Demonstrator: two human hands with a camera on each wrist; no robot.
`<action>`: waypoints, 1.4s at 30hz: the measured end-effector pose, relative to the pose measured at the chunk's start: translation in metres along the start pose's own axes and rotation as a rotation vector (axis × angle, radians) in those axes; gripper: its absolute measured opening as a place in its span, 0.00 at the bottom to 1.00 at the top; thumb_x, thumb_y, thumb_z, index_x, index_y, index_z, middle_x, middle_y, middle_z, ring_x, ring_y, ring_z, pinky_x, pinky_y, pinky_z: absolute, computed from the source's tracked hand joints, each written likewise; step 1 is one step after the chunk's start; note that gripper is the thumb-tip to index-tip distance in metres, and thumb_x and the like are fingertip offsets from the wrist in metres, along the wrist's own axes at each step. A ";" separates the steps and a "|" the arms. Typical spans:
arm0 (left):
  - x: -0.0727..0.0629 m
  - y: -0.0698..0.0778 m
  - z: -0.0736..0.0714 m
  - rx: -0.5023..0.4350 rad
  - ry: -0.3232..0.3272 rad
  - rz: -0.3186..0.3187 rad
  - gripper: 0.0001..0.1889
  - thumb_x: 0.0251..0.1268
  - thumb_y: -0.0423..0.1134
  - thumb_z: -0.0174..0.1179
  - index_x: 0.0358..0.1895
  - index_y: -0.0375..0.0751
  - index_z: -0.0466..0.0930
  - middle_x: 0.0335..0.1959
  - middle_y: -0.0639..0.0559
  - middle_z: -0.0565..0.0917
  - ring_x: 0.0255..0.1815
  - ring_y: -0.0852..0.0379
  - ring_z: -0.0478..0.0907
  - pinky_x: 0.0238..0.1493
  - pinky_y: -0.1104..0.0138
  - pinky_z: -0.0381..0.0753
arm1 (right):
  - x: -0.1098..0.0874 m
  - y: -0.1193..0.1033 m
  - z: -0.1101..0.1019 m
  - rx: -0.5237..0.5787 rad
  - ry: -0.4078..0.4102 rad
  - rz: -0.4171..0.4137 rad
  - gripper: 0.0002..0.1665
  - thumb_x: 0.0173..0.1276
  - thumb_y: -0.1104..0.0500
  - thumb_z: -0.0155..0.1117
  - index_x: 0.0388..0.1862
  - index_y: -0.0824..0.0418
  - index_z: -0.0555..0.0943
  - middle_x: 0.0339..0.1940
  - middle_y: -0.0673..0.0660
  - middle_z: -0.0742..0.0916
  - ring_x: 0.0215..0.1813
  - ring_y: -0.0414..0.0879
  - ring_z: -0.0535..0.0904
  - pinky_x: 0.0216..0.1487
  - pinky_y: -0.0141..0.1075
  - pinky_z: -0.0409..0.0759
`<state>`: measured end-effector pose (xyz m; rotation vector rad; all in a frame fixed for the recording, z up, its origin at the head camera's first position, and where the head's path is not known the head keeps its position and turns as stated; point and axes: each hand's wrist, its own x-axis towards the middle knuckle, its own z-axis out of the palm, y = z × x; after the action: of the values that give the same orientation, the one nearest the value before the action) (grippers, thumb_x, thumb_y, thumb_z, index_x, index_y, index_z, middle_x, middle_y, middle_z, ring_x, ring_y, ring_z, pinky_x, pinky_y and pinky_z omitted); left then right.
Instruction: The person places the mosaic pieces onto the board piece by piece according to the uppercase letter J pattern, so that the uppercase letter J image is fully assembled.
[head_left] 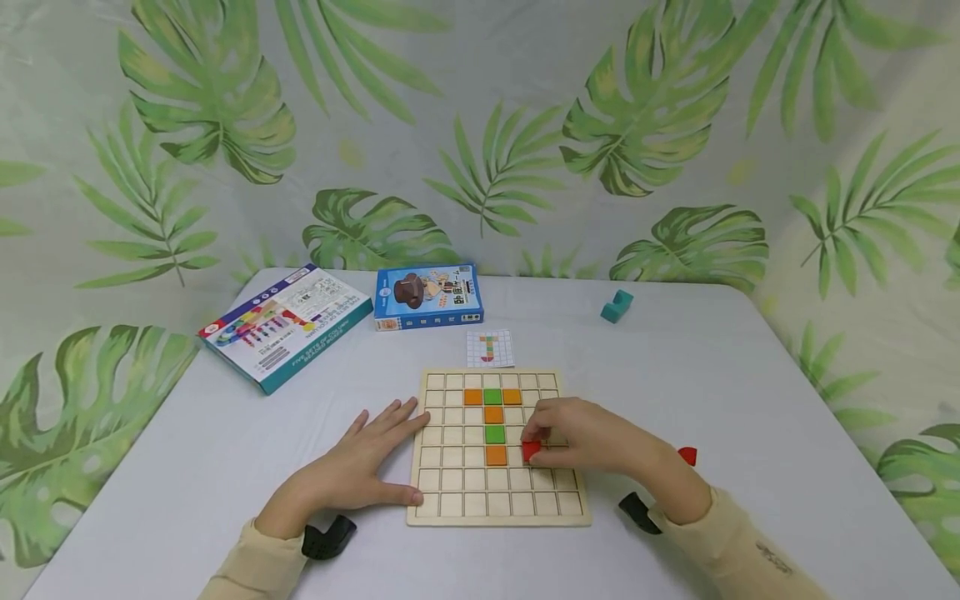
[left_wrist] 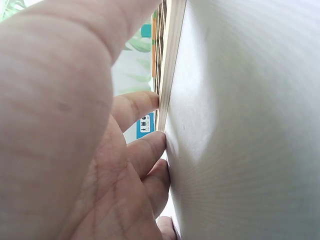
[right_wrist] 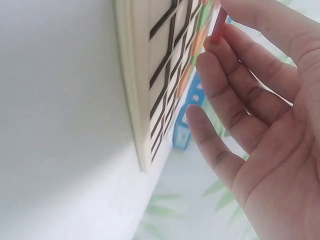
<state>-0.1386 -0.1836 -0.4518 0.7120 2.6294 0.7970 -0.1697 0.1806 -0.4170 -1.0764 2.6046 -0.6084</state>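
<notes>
A wooden grid board (head_left: 498, 520) lies on the white-covered table, with several orange tiles (head_left: 493, 414) and green tiles (head_left: 495, 434) set in its squares as a T shape. My right hand (head_left: 585, 433) pinches a red tile (head_left: 531, 451) between thumb and fingers over the board's right half. The right wrist view shows that red tile (right_wrist: 219, 25) edge-on at the fingertips, close over the grid. Along the board's left edge, my left hand (head_left: 356, 467) rests with fingers spread, thumb and fingertips touching the rim; the left wrist view shows fingertips against the board's side (left_wrist: 172, 55).
Behind the board lies a pattern card (head_left: 490, 348). A blue box (head_left: 430, 297) and a larger white-and-teal box (head_left: 287, 327) stand back left. Far right sits a teal block (head_left: 617, 306). A red piece (head_left: 687, 456) shows beyond my right forearm.
</notes>
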 end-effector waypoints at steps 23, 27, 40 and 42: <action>0.001 -0.001 0.001 0.012 -0.002 0.005 0.57 0.57 0.68 0.75 0.87 0.50 0.59 0.91 0.44 0.51 0.92 0.36 0.43 0.86 0.28 0.35 | 0.017 -0.030 0.016 -0.081 -0.025 -0.129 0.09 0.69 0.55 0.78 0.47 0.54 0.92 0.38 0.43 0.87 0.37 0.34 0.77 0.45 0.26 0.80; 0.002 -0.001 0.001 0.013 0.000 0.006 0.57 0.57 0.67 0.76 0.87 0.50 0.59 0.91 0.44 0.52 0.92 0.36 0.43 0.86 0.28 0.35 | 0.020 -0.031 0.018 -0.102 -0.023 -0.157 0.10 0.70 0.54 0.79 0.47 0.53 0.92 0.39 0.43 0.88 0.36 0.33 0.78 0.46 0.27 0.80; 0.001 -0.001 0.001 0.008 0.000 0.001 0.57 0.57 0.67 0.76 0.86 0.50 0.60 0.91 0.43 0.52 0.92 0.35 0.44 0.85 0.28 0.35 | 0.025 -0.032 0.024 -0.132 -0.032 -0.162 0.10 0.70 0.50 0.79 0.46 0.51 0.92 0.37 0.41 0.87 0.35 0.34 0.77 0.46 0.28 0.79; 0.001 -0.001 0.001 0.005 0.000 0.003 0.57 0.57 0.67 0.76 0.86 0.50 0.60 0.91 0.44 0.52 0.92 0.35 0.44 0.85 0.28 0.35 | 0.026 -0.032 0.024 -0.135 -0.030 -0.161 0.10 0.70 0.49 0.79 0.46 0.51 0.92 0.37 0.41 0.87 0.35 0.34 0.76 0.47 0.28 0.79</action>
<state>-0.1395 -0.1835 -0.4531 0.7167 2.6320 0.7917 -0.1586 0.1348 -0.4253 -1.3361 2.5817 -0.4501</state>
